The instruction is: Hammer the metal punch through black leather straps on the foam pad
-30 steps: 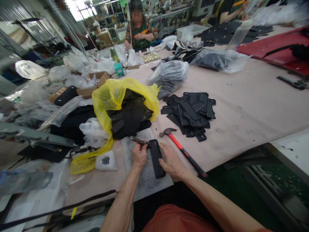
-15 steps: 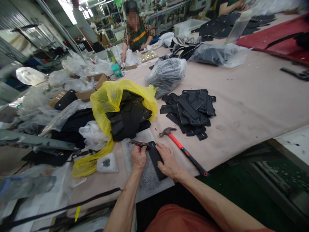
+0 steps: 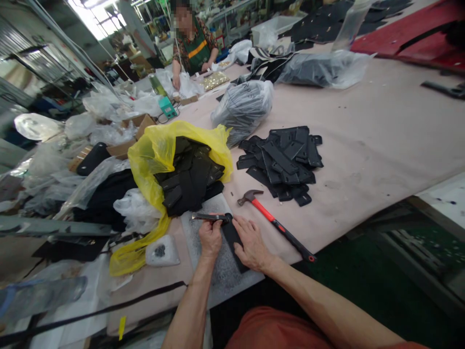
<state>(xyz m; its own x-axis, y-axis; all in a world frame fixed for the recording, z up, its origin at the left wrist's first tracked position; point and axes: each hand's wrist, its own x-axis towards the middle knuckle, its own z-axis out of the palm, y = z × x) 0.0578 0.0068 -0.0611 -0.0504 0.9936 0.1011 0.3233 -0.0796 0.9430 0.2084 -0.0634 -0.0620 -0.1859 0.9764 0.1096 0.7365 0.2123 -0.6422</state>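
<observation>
My left hand [image 3: 211,238] is closed around a slim, metallic, pliers-like tool [image 3: 205,216]; its exact kind is unclear. The tool's dark head meets the far end of a flat black strip [image 3: 232,242]. My right hand [image 3: 252,244] lies along the strip's right side, fingers extended and thumb apart, with fingertips on or against its edge. Beneath the strip is a speckled grey board [image 3: 227,281]. A claw hammer [image 3: 274,223] with a red and black handle rests to the right of my right hand.
A yellow plastic bag [image 3: 148,165] spills black strips just beyond the board. More black strips are piled [image 3: 281,162] behind the hammer. A filled translucent bag [image 3: 243,106] stands farther back. Across the table [image 3: 370,145] a person [image 3: 194,46] works. A white container [image 3: 162,249] sits left of the board.
The tool in my left hand has moved slightly right and now overlaps the strip's far end. My right hand stays beside the strip. The camera view has shifted a little.
</observation>
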